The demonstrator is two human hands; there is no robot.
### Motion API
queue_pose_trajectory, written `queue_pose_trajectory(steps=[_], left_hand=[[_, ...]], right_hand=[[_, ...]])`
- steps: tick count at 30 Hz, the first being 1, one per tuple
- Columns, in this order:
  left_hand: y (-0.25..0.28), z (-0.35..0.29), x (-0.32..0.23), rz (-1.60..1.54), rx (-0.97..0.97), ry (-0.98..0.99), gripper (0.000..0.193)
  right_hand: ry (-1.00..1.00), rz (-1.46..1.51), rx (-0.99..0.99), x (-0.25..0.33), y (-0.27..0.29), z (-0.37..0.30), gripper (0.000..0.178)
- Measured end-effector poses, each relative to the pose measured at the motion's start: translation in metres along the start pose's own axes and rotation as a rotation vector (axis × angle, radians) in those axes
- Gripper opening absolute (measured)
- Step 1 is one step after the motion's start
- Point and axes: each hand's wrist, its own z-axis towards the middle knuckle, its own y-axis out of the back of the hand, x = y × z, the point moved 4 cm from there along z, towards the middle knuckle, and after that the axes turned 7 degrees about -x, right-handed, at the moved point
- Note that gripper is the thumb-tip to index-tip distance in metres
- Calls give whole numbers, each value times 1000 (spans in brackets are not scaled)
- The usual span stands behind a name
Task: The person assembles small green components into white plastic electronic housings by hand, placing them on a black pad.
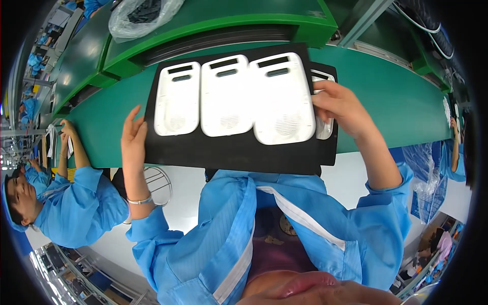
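Three white plastic housings, a left one [177,99], a middle one [226,96] and a right one [282,99], lie side by side on a black sheet [223,152]. Each has a slot near its far end and a round grille near its near end. My right hand [341,108] is closed at the sheet's right edge, its fingertips against the right housing's side. Under that edge, a second black sheet [329,145] sticks out with part of another white piece [324,129]. My left hand [134,140] stands at the left edge, fingers apart, holding nothing visible.
The black sheets overhang the front edge of the green worktable [396,101]. A green shelf [229,28] runs behind, bearing a clear plastic bag [142,18]. On the left a co-worker in blue [81,203] reaches over the table. A round wire stool [157,185] stands below.
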Motion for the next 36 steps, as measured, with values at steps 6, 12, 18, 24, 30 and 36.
queue_pose_trajectory(steps=[6,12,18,24,30,36], left_hand=[[98,56,44,371,-78,39,46],[167,102,94,685,-219,113,49],[85,115,-8,301,-459,-453,29],[-29,129,-132,505,-236,-795,22],[-102,215,-158,625,-166,-932,25],[-111,268,-139,756,-51,-749,33]], right_hand=[[-26,33,370,24,-104,36,48],[-146,83,603,32,-192,51,70],[99,-259,597,31,-211,66,67],[900,-647,-100,111,-113,121,26],[1006,-955,-555,150,-42,190,21],[970,-1042,-596,162,-46,214,17]])
